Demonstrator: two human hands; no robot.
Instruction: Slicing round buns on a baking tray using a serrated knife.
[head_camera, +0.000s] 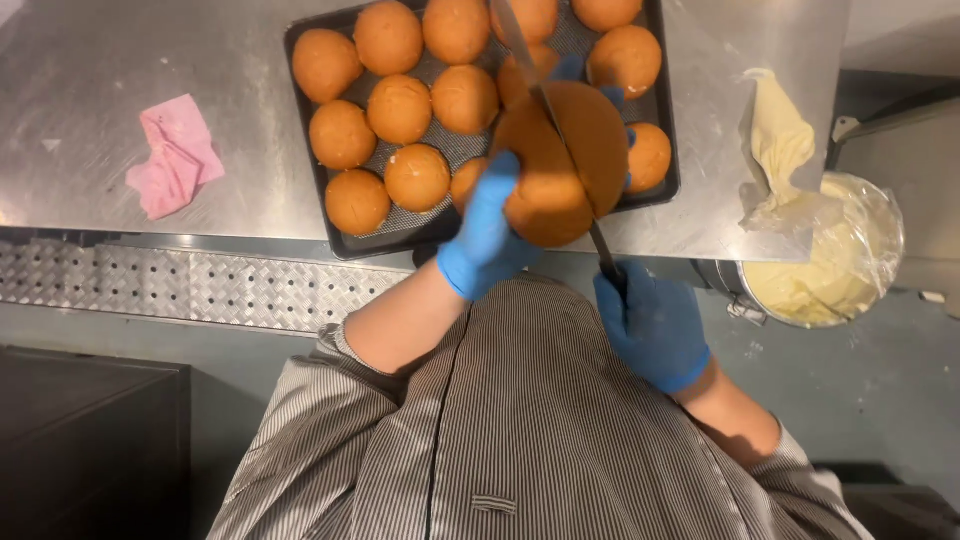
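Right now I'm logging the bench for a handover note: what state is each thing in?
Held bun: lifted over the tray, partly cut.
Knife: blade in the bun.
Left hand: gloved, gripping the bun.
Right hand: gloved, closed on the knife handle.
Tray: holding whole buns.
Piping bag: lying on the steel table, cream inside.
Bowl: holding cream, film-lined.
Pink cloth: crumpled.

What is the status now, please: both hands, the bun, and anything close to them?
Left hand grips bun. Right hand holds knife, blade in the bun. Tray of buns just behind; piping bag at right, clear.
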